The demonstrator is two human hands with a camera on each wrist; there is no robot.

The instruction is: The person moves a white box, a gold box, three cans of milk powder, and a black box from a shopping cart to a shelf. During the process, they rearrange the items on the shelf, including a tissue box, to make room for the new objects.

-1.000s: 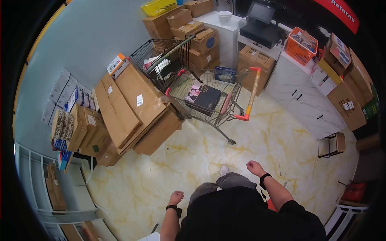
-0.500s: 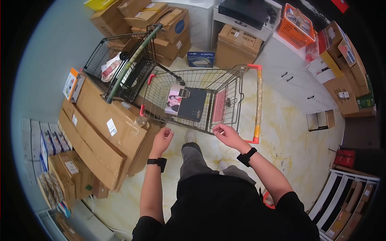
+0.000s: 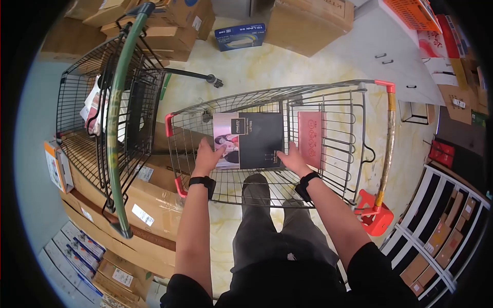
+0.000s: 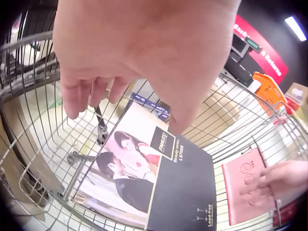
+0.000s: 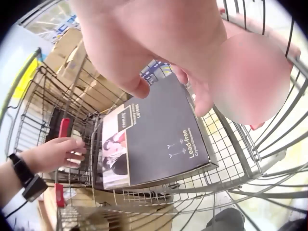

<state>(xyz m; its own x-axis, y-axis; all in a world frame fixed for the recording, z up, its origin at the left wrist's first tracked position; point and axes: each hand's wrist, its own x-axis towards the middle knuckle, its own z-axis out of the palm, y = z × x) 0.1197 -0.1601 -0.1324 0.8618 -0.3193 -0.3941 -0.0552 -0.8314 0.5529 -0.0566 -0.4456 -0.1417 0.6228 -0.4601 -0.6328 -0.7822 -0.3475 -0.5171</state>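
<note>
A flat gift box (image 3: pixel 263 141), black with a photo of a couple on one end, lies in a wire shopping cart (image 3: pixel 169 125) with red corners. My left hand (image 3: pixel 207 157) is over the photo end, its fingers apart and relaxed. Beyond the opposite end hovers my right hand (image 3: pixel 295 160), fingers loosely extended. In the left wrist view, the box (image 4: pixel 183 183) shows below the left palm with nothing gripped. The right wrist view has the right hand (image 5: pixel 163 43) above the black end of the box.
A pink panel (image 3: pixel 317 138) is at the cart's handle end. A second cart with a green handle (image 3: pixel 119 102) stands left, beside large cartons (image 3: pixel 154 205). At the back are a blue box (image 3: pixel 240 38) and a carton (image 3: pixel 309 25). A red stool (image 3: pixel 379 218) is near the handle.
I have stepped up to the cart, which is now right before me. Both hands have moved forward from my sides and reach over the cart to the box.
</note>
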